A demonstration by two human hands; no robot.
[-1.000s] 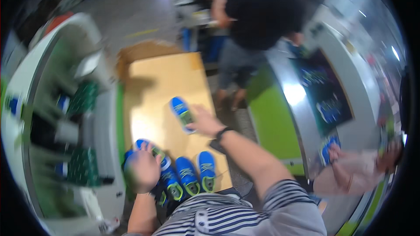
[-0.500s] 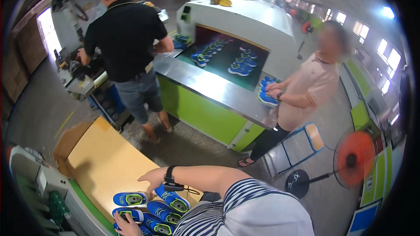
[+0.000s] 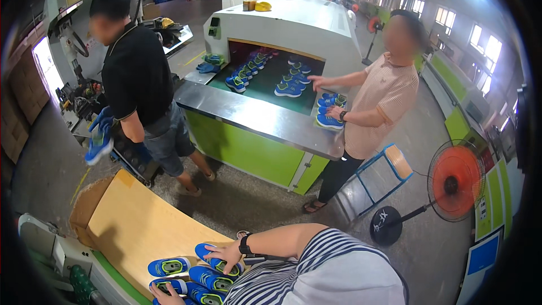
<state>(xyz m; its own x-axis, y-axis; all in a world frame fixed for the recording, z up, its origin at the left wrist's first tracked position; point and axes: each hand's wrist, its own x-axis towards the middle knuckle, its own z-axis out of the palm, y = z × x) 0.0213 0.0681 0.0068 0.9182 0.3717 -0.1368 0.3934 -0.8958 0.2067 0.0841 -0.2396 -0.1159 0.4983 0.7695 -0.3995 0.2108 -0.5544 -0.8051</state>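
Note:
Several blue sneakers with lime-green linings and white soles lie close together on a tan board at the lower left. My right hand (image 3: 227,256) rests with spread fingers over the upper of the farthest right sneaker (image 3: 203,249). Low in the picture, my left hand (image 3: 167,295) lies with fingers apart against another sneaker (image 3: 179,286), partly cut off by the lower edge. Between the hands are a sneaker (image 3: 204,275) and, to its left, a separate sneaker (image 3: 168,266) that neither hand touches.
The tan board (image 3: 132,209) has a cardboard flap on its left. Beyond stands a green-and-white conveyor machine (image 3: 254,152) carrying sneakers. One person (image 3: 138,73) at left holds a blue sneaker (image 3: 100,141); another (image 3: 389,90) touches sneakers at right. A fan (image 3: 451,183) stands near a stool (image 3: 389,175).
My right hand has lowered from above the board onto a sneaker. The person at left has turned and now shows a sneaker in hand. The other person's arm now reaches toward the conveyor.

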